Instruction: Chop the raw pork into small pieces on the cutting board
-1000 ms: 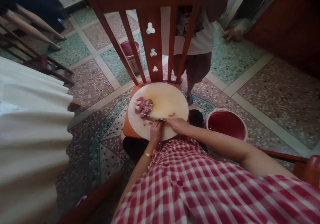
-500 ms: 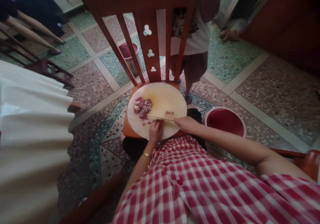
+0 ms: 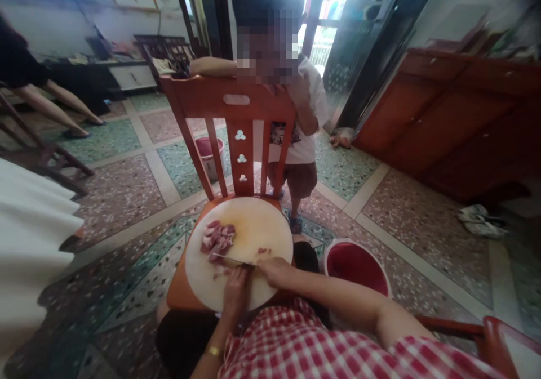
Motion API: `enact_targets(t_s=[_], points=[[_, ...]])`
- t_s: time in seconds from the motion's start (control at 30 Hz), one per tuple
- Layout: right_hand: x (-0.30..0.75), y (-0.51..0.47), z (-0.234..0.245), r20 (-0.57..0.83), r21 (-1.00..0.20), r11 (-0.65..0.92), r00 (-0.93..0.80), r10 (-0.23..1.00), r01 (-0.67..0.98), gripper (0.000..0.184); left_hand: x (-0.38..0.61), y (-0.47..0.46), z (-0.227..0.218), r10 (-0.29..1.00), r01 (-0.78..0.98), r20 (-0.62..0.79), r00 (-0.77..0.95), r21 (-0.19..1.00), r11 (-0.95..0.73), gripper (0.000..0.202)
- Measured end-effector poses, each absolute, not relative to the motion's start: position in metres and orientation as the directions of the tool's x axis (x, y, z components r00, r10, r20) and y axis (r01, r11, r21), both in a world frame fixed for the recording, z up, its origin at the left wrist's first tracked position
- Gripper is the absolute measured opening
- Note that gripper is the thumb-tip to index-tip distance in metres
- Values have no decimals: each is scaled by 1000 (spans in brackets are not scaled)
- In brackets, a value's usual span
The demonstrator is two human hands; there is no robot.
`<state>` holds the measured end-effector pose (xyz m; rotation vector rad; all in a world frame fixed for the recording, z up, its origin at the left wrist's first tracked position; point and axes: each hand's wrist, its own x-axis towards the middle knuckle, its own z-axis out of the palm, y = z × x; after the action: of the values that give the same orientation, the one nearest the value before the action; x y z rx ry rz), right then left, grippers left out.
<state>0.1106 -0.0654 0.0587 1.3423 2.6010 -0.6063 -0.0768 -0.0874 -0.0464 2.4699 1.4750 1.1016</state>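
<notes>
A round pale cutting board (image 3: 262,221) rests on the seat of a wooden chair. My right hand (image 3: 274,272) grips a knife (image 3: 230,259) by its handle, with the blade pointing left across the board. Close below the blade, my left hand (image 3: 237,283) has its fingers bent and pressed down on a piece of meat (image 3: 220,271), whose pale end shows to their left; the rest is hidden. A heap of raw meat chunks (image 3: 217,237) lies on the board's left side. Small meat scraps (image 3: 264,250) lie just above my right hand.
The chair's slatted back (image 3: 240,100) rises behind the board, and a person (image 3: 302,137) leans on it. A red bucket (image 3: 357,266) stands to the right, another bucket (image 3: 211,156) beyond the chair. White cloth (image 3: 34,227) hangs at left; a wooden cabinet (image 3: 456,114) is at right.
The view has tilted up, so the board sits lower and the person behind the chair shows more fully. Both hands stay at nearly the same place on the board, the knife still in my right.
</notes>
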Motion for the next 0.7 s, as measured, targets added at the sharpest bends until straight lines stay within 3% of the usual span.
enact_targets(t_s=[0.27,0.7], points=[[154,-76,74,-339,-190,423,-463,819,886,29,-75,-91,-38,824,745,487,289,427,-513,28],[117,-79,71,-357,-280,433,-511,782,857,29,-77,-87,-49,786,765,547,288,362,-532,25]])
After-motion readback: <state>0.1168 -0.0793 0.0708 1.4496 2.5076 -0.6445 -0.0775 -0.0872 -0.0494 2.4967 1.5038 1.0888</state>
